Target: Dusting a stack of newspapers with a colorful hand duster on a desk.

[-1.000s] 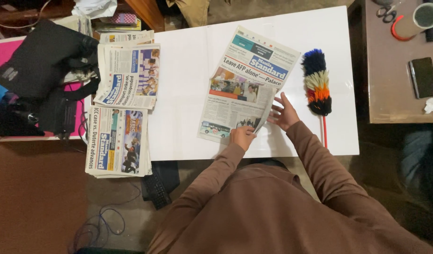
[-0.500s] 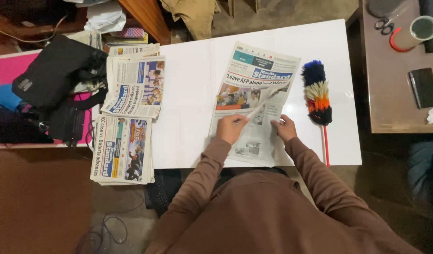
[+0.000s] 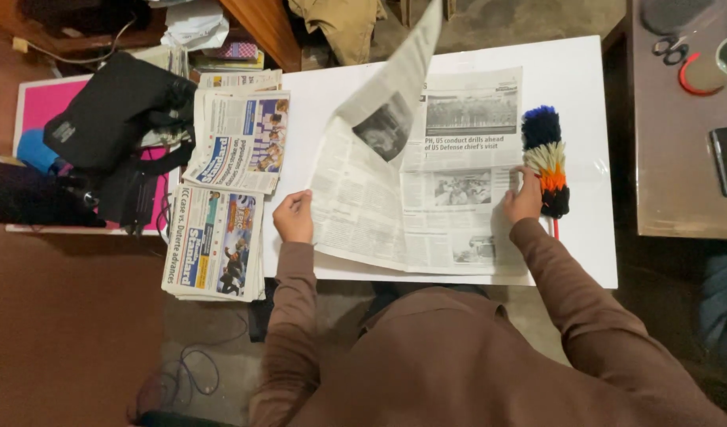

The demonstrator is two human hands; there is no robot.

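A newspaper (image 3: pixel 426 198) lies opened on the white table (image 3: pixel 585 95), its left page lifted and curling up in the middle. My left hand (image 3: pixel 294 217) grips the left edge of that raised page. My right hand (image 3: pixel 524 198) presses flat on the right page's outer edge, right beside a feather duster (image 3: pixel 545 162) with blue, cream, orange and black bands and a red handle.
Two stacks of folded newspapers (image 3: pixel 221 205) sit at the table's left end. A black bag (image 3: pixel 114 119) rests on a pink surface (image 3: pixel 47 103) further left. A brown side table (image 3: pixel 679 134) at the right holds a cup, scissors and a phone. Cables lie on the floor.
The newspaper was folded and shut a second ago; now it is spread open. My left hand has swung the front page out to the left, and my right hand slid right towards the duster.
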